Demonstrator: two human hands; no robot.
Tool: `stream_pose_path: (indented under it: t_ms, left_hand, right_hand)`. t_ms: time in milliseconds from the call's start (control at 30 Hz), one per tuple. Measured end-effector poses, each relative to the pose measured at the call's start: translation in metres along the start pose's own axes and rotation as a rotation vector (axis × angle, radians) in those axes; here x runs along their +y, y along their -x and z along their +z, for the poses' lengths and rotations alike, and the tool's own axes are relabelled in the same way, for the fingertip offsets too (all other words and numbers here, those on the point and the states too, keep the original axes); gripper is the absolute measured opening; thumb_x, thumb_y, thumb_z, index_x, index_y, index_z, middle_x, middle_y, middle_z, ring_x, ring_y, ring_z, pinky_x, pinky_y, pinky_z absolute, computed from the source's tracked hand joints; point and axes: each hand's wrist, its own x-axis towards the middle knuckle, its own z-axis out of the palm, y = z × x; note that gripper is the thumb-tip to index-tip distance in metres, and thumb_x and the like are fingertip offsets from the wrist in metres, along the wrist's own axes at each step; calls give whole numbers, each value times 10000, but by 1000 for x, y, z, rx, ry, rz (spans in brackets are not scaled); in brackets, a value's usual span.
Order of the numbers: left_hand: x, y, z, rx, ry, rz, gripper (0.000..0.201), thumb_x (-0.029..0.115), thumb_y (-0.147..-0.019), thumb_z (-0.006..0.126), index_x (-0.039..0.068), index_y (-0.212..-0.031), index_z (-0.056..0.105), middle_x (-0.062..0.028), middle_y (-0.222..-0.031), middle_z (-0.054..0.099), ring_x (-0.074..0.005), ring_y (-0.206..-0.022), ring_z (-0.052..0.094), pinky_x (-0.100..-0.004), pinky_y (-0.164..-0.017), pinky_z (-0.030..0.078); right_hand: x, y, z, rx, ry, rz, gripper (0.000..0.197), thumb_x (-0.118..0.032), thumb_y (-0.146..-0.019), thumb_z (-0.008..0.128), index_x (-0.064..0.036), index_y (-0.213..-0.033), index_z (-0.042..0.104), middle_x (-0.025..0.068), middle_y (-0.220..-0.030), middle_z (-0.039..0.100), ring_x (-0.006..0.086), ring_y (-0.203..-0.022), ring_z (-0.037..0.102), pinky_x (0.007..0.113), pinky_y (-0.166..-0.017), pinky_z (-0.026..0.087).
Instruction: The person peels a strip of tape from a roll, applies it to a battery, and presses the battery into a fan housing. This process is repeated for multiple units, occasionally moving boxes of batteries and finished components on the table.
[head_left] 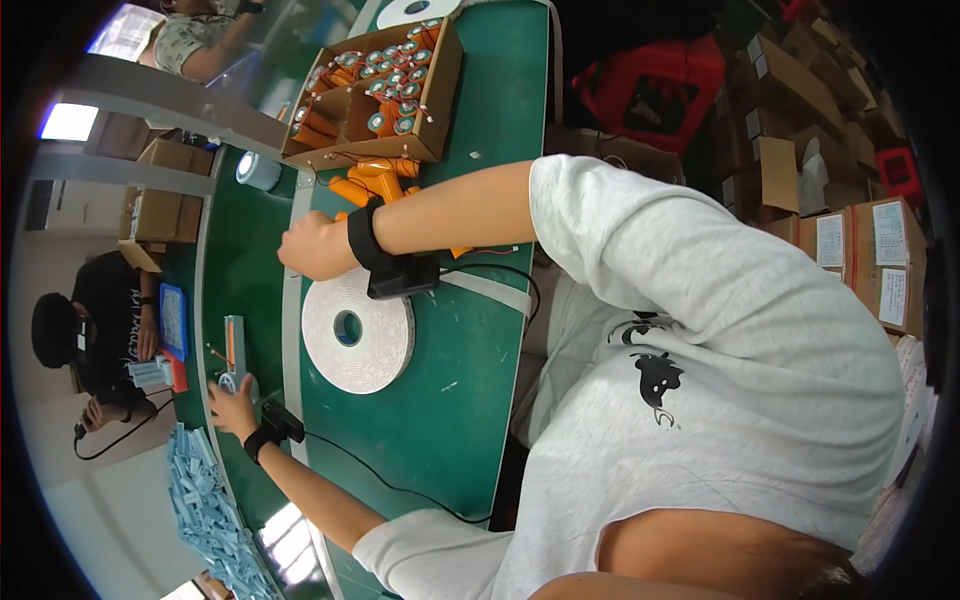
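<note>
My left hand (235, 410) lies at the lower left, its fingers spread at the round end of a grey holder (238, 340). An orange strip-like piece with thin wires sits along this holder. My right hand (318, 246), above it, is closed with its fingers curled; what is in it, if anything, is hidden. A large roll of white tape (358, 350) with a blue core lies flat just below my right hand. Several orange wrapped cylindrical cells (375, 182) lie loose beyond that wrist. Both wrists wear black straps with small black boxes and cables.
A divided cardboard box (450, 90) of wired orange cells stands on the green table (455, 400). A white cylindrical tub (258, 171) is nearby. A heap of light blue pieces (212, 500) lies at lower left. A co-worker (95, 340) sits opposite; cartons (860, 250) are stacked right.
</note>
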Motion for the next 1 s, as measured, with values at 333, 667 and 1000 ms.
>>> stream_pose_path:
  t_ms: [333,667,1000]
  left_hand:
    - [122,174,-52,-108,298,692,760,386,-590,762,-32,-1130,429,-197,-1156,420,-362,-1114,341,-466,-908,275]
    - [91,185,-54,165,678,314,800,326,-606,765,-61,-1191,380,-227,-1145,389,-363,-1060,368,-444,-882,339]
    - [60,187,-62,187,721,-6,995,300,-527,804,-71,-1276,264,-242,-1174,355,-370,-1074,377,-416,-897,381]
  right_hand:
    - [41,30,-79,-71,-581,53,385,-308,-656,659,59,-697,550,153,-587,522,255,-549,530,369,-501,431]
    - [-20,126,-28,207,-1098,61,351,-270,-666,671,48,-636,525,160,-561,537,288,-512,541,345,-501,424]
    - [-5,164,-85,-193,-902,3,214,-199,-745,612,8,-737,561,102,-622,552,159,-539,506,278,-514,398]
